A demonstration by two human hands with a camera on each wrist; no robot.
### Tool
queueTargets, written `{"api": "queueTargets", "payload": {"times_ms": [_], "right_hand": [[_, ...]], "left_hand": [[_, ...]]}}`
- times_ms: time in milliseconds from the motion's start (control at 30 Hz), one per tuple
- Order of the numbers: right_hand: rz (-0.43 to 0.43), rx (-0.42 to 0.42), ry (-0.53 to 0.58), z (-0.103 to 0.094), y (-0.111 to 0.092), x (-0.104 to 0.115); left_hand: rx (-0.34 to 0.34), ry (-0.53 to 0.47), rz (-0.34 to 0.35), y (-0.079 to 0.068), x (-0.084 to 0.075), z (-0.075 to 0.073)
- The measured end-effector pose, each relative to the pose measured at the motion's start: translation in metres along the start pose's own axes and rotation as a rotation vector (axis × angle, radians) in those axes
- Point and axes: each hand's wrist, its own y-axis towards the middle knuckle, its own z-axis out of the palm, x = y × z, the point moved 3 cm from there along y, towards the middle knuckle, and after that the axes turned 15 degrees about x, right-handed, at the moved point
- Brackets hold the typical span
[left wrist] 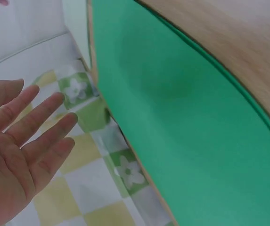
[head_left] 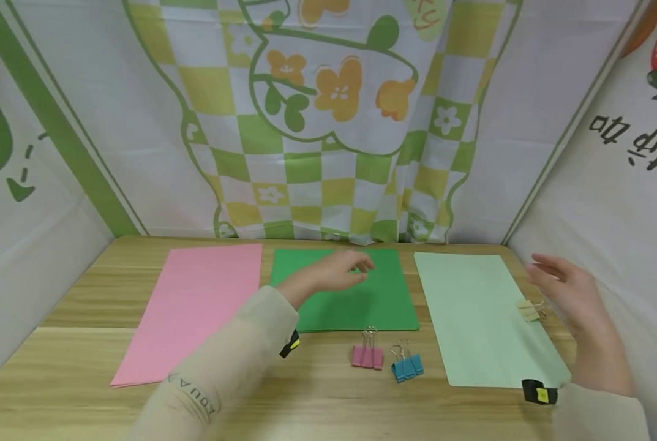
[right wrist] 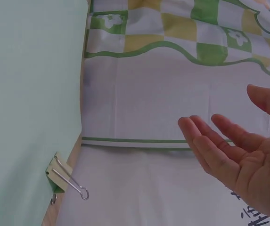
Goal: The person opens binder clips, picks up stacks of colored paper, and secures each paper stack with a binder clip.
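My left hand (head_left: 336, 271) hovers above the green paper stack (head_left: 356, 306), holding nothing. In the left wrist view its fingers are spread and relaxed. To the right, my right hand (head_left: 573, 294) is raised near the right edge of the pale green paper (head_left: 482, 324). Nothing is in its loosely bent fingers in the right wrist view. A yellow binder clip (right wrist: 59, 172) is clamped on the pale green paper's right edge, its wire handles sticking outward. On the wood in front of the green stack stand a pink binder clip (head_left: 368, 357) and a blue binder clip (head_left: 408, 367).
Pink paper (head_left: 196, 312) lies on the left of the wooden table (head_left: 328, 410), partly behind my left sleeve. A checked, flowered cloth (head_left: 328, 184) hangs along the table's back edge. White printed cloth (head_left: 609, 202) rises at the right side.
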Motion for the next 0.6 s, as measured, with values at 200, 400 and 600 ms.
{"api": "queueTargets", "payload": {"times_ms": [200,400,600], "right_hand": [[-0.092,-0.027,-0.004,0.008,-0.003,0.015],[-0.226,-0.024,-0.019,0.021,-0.006,0.03],[-0.261,0.064,-0.015,0.04,-0.007,0.036]], "left_hand": [[0.025,0.096,-0.036,-0.01,0.012,0.009],[0.017,0.163,-0.039,-0.018,0.026,0.018],[0.037,0.236,-0.066,-0.027,0.039,0.032]]}}
